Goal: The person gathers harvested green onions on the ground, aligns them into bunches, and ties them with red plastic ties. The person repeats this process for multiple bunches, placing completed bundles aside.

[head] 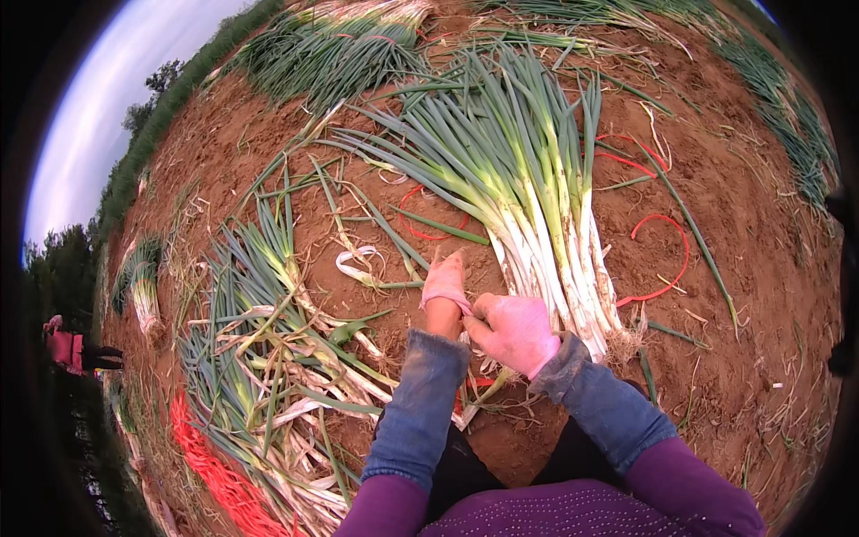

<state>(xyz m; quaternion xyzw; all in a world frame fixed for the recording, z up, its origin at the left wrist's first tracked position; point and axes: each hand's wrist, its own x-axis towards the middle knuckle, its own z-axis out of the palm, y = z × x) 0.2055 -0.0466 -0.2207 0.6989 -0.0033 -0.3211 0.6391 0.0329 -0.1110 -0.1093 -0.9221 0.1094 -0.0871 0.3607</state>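
My left hand (445,276), in a pale pink glove, is held out over the soil with nothing seen in it. My right hand (508,329), in a pink glove, pinches the left glove's cuff (448,298) at the wrist. Just beyond the right hand lies a large fan of green onions (537,201), white stems and roots towards me, green leaves pointing away. To the left is a loose heap of untrimmed green onions (268,362) with dry, yellowed leaves. A red plastic tie (433,236) lies on the soil beyond my left hand.
Red ties (215,463) are piled at lower left; another red strip (684,258) curls at right. Tied onion bundles (362,54) lie at the back, with a smaller bundle (143,282) at far left. More onions (782,101) line the right. A person (67,349) is at the left edge.
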